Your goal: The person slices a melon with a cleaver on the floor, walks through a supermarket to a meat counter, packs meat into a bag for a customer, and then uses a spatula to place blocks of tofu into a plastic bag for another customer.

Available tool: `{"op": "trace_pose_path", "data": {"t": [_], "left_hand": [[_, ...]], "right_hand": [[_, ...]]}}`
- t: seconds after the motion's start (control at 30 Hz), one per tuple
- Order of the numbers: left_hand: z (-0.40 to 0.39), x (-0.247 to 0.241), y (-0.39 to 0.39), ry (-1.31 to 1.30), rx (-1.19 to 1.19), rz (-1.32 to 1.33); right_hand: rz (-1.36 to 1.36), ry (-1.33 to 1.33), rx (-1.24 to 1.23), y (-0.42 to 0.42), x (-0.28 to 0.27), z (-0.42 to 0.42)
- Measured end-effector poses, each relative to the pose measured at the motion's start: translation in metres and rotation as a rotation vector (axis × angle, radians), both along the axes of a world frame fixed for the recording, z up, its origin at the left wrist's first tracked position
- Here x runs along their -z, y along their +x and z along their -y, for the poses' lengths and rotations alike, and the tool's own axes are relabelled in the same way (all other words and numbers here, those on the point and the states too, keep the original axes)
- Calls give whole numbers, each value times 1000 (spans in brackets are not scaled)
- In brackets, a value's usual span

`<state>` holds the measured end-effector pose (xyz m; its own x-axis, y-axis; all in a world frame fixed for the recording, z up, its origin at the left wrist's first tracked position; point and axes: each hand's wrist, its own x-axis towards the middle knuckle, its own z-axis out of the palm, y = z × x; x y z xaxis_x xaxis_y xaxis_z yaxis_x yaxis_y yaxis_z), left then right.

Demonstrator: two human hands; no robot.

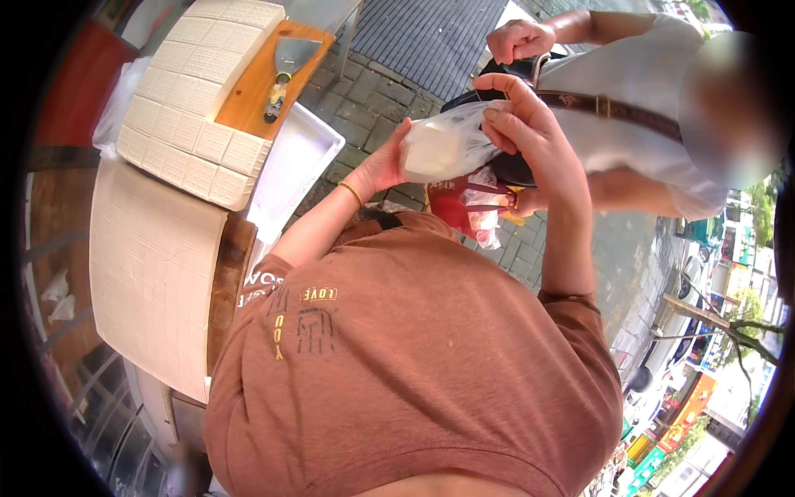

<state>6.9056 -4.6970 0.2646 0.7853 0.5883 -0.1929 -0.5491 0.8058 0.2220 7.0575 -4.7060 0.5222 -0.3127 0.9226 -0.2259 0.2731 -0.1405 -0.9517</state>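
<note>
A block of tofu [428, 149] sits inside a thin clear plastic bag [467, 133]. My left hand [388, 155], with a beaded bracelet at the wrist, holds the bagged block from the left side, its fingers partly hidden behind it. At the bag's gathered top, my right hand [525, 121] pinches the plastic between thumb and fingers. To the left lies a large slab of tofu [180, 93] marked into squares. Beside it, a metal scraper [289, 74] with a dark handle rests on a wooden board [242, 102].
A white foam tray [304, 161] sits below the board's edge. Nearer me is a pale uncut slab [155, 267] on another board [233, 273]. Opposite stands a person [627, 112] with a strap and a red bag [453, 205]. A ribbed mat [428, 40] covers some paving.
</note>
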Motion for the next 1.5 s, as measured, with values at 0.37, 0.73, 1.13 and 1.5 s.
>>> {"op": "trace_pose_path", "data": {"t": [0.37,0.73,1.13,1.5], "left_hand": [[45,59,-28,-207,86,-459],[76,23,-59,-189,-219,-561],[138,33,-113,-308,-518,-471],[243,10,-161,-317,-786,-418]], "right_hand": [[35,168,189,59,36,-46],[381,366,136,99,74,-86],[937,607,-20,43,97,-125],[497,491,-831,-257,96,-22]]}}
